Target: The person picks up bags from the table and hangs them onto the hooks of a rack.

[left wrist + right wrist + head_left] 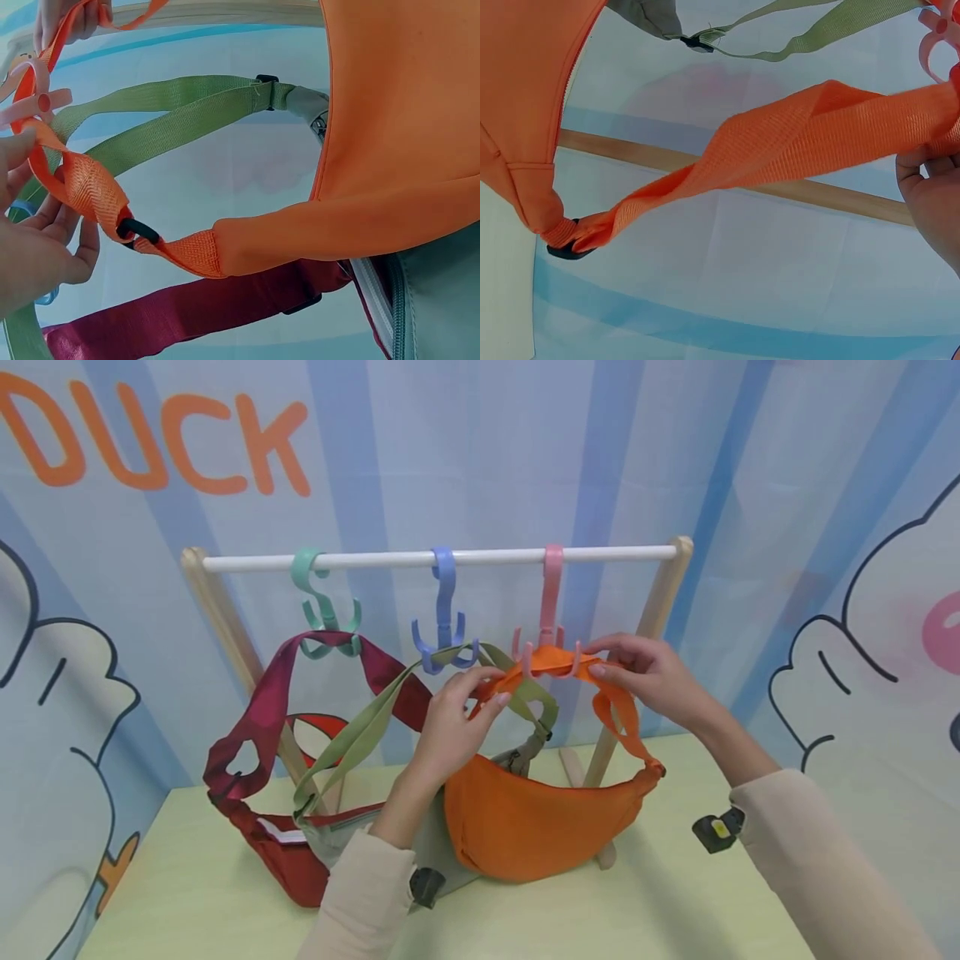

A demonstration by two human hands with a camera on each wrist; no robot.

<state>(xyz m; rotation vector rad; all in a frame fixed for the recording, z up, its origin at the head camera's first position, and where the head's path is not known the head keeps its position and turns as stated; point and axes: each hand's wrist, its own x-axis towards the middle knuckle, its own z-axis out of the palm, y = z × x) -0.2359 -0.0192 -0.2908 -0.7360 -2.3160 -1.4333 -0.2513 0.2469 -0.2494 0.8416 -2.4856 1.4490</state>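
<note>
An orange sling bag (547, 822) hangs from the pink hook (551, 593), its strap (555, 660) lying over the lower prongs. My left hand (453, 722) pinches the strap just left of that hook, and a twisted stretch of webbing with a black ring (139, 230) shows beside its fingers in the left wrist view. On the hook's right, my right hand (656, 681) holds the strap between thumb and fingers. From there the strap (780, 142) runs, partly twisted, down to a black buckle (570, 250) at the bag's end.
A white rail (495, 557) on wooden posts carries the hooks. A dark red bag (288, 864) hangs from the green hook (322, 602). The blue hook (445, 602) holds a grey-green bag's strap (360, 727). Below is a pale yellow tabletop (660, 893); a striped curtain hangs behind.
</note>
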